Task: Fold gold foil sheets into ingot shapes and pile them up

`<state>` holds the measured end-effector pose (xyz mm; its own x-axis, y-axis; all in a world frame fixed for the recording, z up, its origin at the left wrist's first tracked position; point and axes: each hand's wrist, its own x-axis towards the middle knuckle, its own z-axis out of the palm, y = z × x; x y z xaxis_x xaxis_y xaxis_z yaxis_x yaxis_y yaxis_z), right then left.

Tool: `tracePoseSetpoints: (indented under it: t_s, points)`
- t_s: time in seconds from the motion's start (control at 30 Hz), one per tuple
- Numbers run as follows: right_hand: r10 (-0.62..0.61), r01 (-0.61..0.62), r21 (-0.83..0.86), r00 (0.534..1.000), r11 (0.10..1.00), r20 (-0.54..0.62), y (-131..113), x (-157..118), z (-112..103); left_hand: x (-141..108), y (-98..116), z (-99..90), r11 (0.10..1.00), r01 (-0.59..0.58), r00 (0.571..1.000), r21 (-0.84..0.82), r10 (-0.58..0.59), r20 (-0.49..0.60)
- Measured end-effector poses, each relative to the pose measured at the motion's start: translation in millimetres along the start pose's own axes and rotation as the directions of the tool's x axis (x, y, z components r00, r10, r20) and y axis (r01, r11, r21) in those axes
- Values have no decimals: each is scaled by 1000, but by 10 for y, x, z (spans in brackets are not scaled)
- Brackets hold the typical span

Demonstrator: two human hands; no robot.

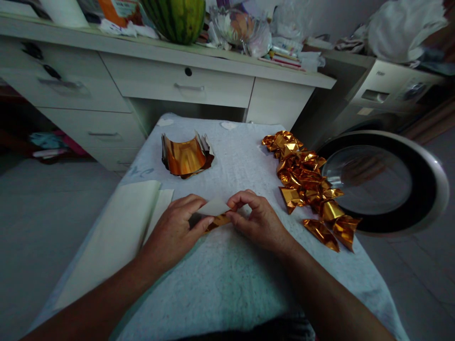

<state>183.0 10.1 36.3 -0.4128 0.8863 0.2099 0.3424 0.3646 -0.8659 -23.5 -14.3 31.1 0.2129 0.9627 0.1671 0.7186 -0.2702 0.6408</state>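
Between my two hands is a sheet of gold foil paper [216,207], its pale back facing up and a gold strip folded over along the near edge. My left hand [177,222] pinches its left end between thumb and fingers. At the right end, my right hand [258,219] grips the paper with thumb and forefinger. Beyond them lies a curved stack of gold foil sheets [186,156] on the cloth-covered table [241,284]. To the right is a pile of folded gold foil pieces [302,173], several of them pointed at the ends.
White folded paper [117,232] lies along the table's left side. A white drawer cabinet [185,80] stands behind, with a watermelon [177,19] and plastic bags on top. At right, a washing machine [377,94] has its round door [426,184] swung out beside the table.
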Motion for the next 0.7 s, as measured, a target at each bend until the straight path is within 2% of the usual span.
tracePoseSetpoints:
  t_s: [0.13,0.23,0.37,0.47,0.57,0.63,0.7]
  points:
    - [63,-62,71,998,996,-10,33,16,0,-14,-29,-13,994,97,995,-42,-97,-11]
    - [124,-125,126,992,984,17,68,20,22,-8,-43,-30,991,115,993,-73,-116,-14]
    - [205,-204,-14,977,979,55,94,27,61,14,-56,-3,993,117,991,31,-119,57]
    - [229,-218,-182,973,959,41,71,43,75,8,-59,58,977,15,1000,211,-16,5]
    - [203,-183,-282,978,942,42,51,53,75,-25,-39,107,932,-47,985,359,103,-139]
    - [176,-150,-312,983,938,57,62,52,73,-51,-20,122,933,-121,978,339,170,-118]
    - [153,-121,-327,986,937,71,84,48,72,-72,-9,133,945,-220,974,244,228,-8]
